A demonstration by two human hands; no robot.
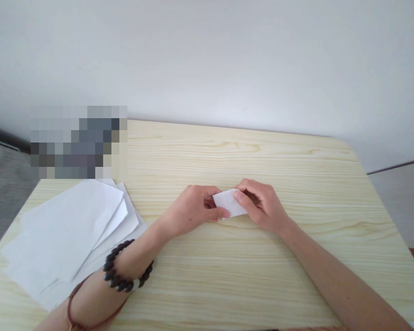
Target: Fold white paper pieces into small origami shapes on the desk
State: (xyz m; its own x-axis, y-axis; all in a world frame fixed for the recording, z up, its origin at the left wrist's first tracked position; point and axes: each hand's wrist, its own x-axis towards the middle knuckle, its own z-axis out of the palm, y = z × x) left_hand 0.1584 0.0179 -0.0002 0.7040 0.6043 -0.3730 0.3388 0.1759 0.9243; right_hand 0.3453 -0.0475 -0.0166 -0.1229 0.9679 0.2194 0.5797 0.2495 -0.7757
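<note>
Between my two hands is a small folded piece of white paper [227, 202], with a faint crease line on its upper face. My left hand [193, 209] grips its left end, the thumb on top near the lower edge and the other fingers partly hidden behind. At the paper's upper right, my right hand [260, 202] pinches it with the thumb on the face and the index finger at the far edge. The paper is tilted slightly, and both hands are low over the table.
Loose white sheets [72, 225] lie in an uneven pile on the left of the wood-grain table [227, 285], partly behind my left forearm. A pixelated patch [86, 142] hides something dark beyond them. A pale wall [227, 59] stands along the table's far edge.
</note>
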